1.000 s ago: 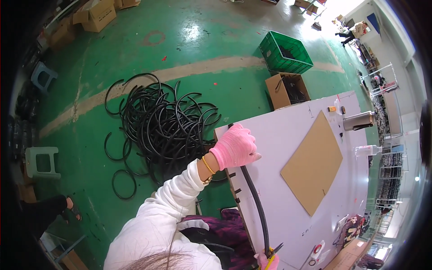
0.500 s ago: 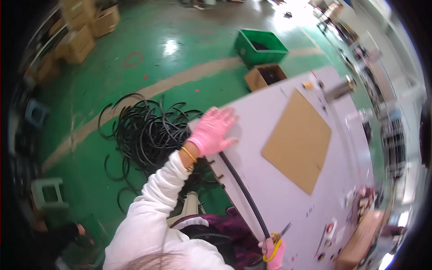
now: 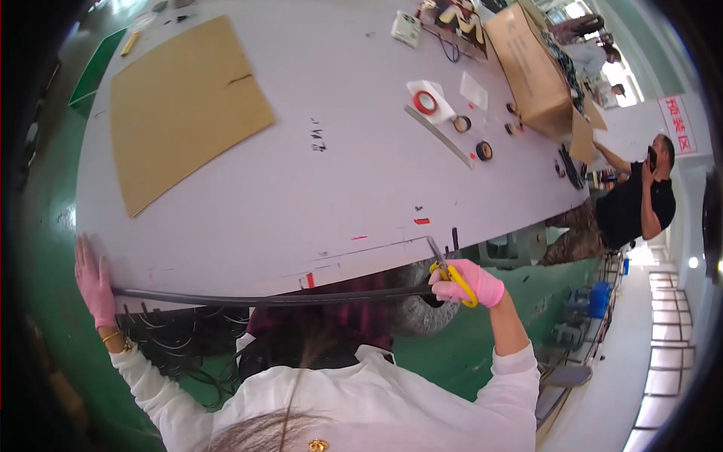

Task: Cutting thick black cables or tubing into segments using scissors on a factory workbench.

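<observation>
A long black flexible tube [image 3: 271, 300] lies along the near edge of the pale table [image 3: 324, 196], slightly bowed. At its left end, my left hand [image 3: 94, 286] in a pink glove rests on the table's corner, fingers stretched out. My right hand [image 3: 476, 284], gloved too, is closed round the yellow handles of a pair of scissors [image 3: 467, 292]. The blades point away over the table edge, next to short black marks. The tube's right end reaches the right fingers; whether they pinch it, I cannot tell.
A cardboard sheet [image 3: 188, 113] lies far left on the table. Tape rolls [image 3: 483, 151], a metal ruler [image 3: 440, 135] and an open carton [image 3: 531, 68] are at the far right. A person [image 3: 636, 196] in black stands beyond. More black tubes [image 3: 181, 343] lie below the table.
The view has swung to the right, so the table and cardboard sheet appear farther left. My left hand stays at the tube's left end; the scissors remain in my right hand.
</observation>
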Action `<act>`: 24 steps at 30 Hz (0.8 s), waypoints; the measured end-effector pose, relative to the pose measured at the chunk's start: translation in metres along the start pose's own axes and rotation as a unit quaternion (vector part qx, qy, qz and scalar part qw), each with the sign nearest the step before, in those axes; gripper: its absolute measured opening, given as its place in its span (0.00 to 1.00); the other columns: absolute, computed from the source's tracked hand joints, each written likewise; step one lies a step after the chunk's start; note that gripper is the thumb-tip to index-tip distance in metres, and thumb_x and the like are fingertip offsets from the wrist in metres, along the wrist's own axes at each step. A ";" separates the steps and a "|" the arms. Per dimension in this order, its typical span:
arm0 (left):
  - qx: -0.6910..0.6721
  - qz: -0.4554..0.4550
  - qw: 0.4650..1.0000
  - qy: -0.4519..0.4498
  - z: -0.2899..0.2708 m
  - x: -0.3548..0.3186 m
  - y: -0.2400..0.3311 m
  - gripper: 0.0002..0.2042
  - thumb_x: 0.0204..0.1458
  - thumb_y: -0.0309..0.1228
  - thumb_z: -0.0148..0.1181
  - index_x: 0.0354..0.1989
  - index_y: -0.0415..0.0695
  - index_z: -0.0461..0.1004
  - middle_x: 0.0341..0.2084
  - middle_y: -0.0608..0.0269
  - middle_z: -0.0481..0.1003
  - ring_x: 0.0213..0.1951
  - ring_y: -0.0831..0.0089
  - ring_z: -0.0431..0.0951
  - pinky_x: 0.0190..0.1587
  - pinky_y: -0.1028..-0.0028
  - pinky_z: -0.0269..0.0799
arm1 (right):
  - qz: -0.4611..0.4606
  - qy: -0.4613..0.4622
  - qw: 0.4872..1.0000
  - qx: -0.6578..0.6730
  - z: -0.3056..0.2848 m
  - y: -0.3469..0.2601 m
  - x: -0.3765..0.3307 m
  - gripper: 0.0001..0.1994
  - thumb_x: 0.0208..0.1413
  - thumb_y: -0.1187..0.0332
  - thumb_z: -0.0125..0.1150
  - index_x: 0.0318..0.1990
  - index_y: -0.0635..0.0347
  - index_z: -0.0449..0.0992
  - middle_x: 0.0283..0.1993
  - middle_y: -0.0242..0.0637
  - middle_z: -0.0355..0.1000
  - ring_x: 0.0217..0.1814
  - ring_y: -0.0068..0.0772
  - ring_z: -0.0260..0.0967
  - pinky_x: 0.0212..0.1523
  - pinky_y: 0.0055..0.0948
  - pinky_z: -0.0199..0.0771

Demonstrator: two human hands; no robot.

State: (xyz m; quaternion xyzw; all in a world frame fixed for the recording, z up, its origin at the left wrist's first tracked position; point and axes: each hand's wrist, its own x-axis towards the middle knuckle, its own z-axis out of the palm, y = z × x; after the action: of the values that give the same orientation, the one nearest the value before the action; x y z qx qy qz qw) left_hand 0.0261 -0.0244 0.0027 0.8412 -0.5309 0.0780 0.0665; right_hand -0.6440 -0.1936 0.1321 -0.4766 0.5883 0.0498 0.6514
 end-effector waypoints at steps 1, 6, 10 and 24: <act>-0.008 0.011 1.000 0.006 0.007 0.000 0.003 0.29 0.62 0.41 0.44 0.70 0.43 0.53 0.69 0.52 0.53 0.70 0.58 0.50 0.70 0.64 0.42 | 0.004 -0.002 0.999 0.033 -0.009 0.010 -0.002 0.05 0.51 0.69 0.59 0.32 0.60 0.72 0.24 0.26 0.66 0.23 0.14 0.59 0.23 0.16 0.59; -0.014 0.042 0.999 -0.027 0.013 -0.001 -0.006 0.28 0.63 0.42 0.42 0.70 0.44 0.52 0.69 0.53 0.52 0.70 0.58 0.49 0.70 0.64 0.42 | 0.014 0.031 0.996 0.081 -0.043 0.040 -0.014 0.05 0.52 0.69 0.59 0.30 0.60 0.72 0.25 0.26 0.67 0.23 0.14 0.59 0.24 0.17 0.59; -0.020 0.039 0.999 -0.017 0.014 -0.001 -0.016 0.28 0.64 0.44 0.40 0.70 0.44 0.53 0.69 0.52 0.52 0.70 0.58 0.49 0.70 0.64 0.43 | -0.071 0.130 0.988 -0.040 -0.056 0.011 -0.066 0.07 0.44 0.74 0.68 0.29 0.62 0.73 0.23 0.26 0.67 0.22 0.16 0.60 0.24 0.19 0.60; -0.017 0.026 0.999 0.009 0.015 -0.002 -0.018 0.28 0.64 0.45 0.40 0.70 0.46 0.53 0.69 0.55 0.54 0.70 0.59 0.51 0.69 0.64 0.45 | -0.061 0.283 0.934 -0.212 -0.103 0.005 -0.095 0.09 0.47 0.68 0.65 0.26 0.59 0.71 0.18 0.23 0.64 0.21 0.13 0.59 0.23 0.18 0.57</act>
State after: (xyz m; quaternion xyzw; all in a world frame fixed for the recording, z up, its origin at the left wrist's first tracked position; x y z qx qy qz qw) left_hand 0.0421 -0.0180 -0.0132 0.8251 -0.5532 0.0784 0.0841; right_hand -0.7506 -0.2139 0.2218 -0.6327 0.6938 -0.0031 0.3440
